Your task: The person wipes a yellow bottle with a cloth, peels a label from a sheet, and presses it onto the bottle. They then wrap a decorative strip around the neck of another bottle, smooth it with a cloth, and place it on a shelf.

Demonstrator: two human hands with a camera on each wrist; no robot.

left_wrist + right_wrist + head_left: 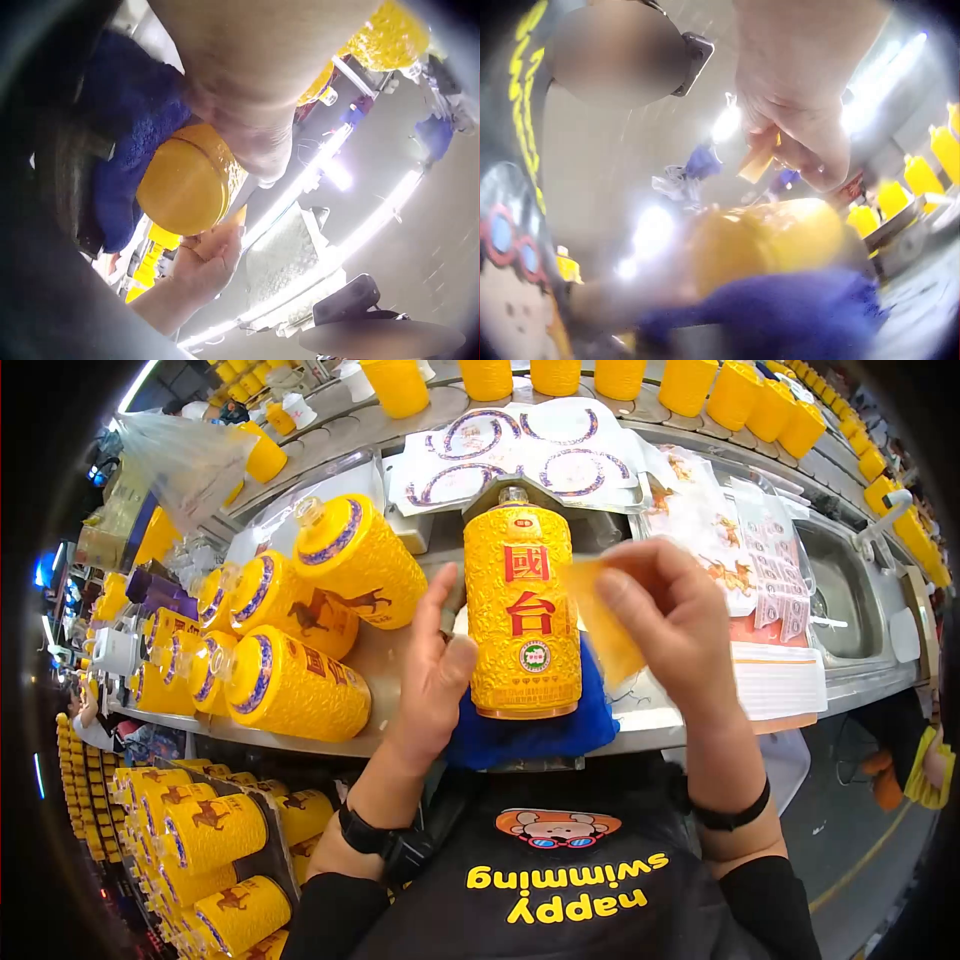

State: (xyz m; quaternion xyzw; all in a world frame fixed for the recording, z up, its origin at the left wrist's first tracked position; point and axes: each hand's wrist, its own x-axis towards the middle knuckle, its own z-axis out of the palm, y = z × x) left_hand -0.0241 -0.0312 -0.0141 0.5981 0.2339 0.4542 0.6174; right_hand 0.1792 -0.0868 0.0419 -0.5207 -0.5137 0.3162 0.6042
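A yellow embossed bottle with red characters lies on a blue cloth, its clear neck pointing away from me. My right hand pinches a flat, amber-yellow piece between thumb and fingers, at the bottle's right side. In the right wrist view this piece is held above the bottle. My left hand is at the bottle's left side, fingers extended and thumb alongside. From the left wrist view, the bottle's round base faces the camera, partly covered by the left forearm.
Several yellow bottles lean together at left, with more stacked below them. Printed decal sheets lie behind the bottle. More sheets and a metal sink are at right. A conveyor carrying yellow bottles runs along the back.
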